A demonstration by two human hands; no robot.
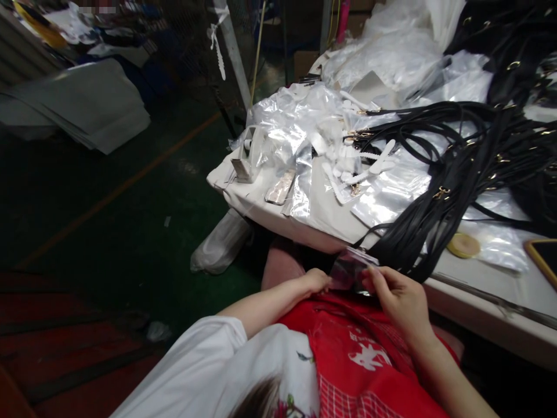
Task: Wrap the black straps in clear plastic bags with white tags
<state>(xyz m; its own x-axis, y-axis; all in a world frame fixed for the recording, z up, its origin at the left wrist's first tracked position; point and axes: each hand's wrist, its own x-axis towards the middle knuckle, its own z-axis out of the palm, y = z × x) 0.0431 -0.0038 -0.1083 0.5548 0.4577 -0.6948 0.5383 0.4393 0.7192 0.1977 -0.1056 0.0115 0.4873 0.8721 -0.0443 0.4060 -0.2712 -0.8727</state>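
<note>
My left hand (317, 282) and my right hand (398, 297) both pinch a small clear plastic bag (350, 269) above my lap, just below the table edge. My left fingers close on the bag's left end. My right thumb and fingers grip its right side. What is inside the bag is too dim to make out. A bundle of black straps (461, 168) with gold clasps hangs over the table edge right beside my right hand. I wear a red apron (361, 354) over a white sleeve.
The white table (487, 302) carries heaps of clear plastic bags (300, 128), white strips (361, 168), a tape dispenser (243, 165), a yellow tape roll (462, 245) and a gold-framed dark item (543, 258). Green floor (130, 232) lies to the left, with grey sheets (96, 110) stacked beyond.
</note>
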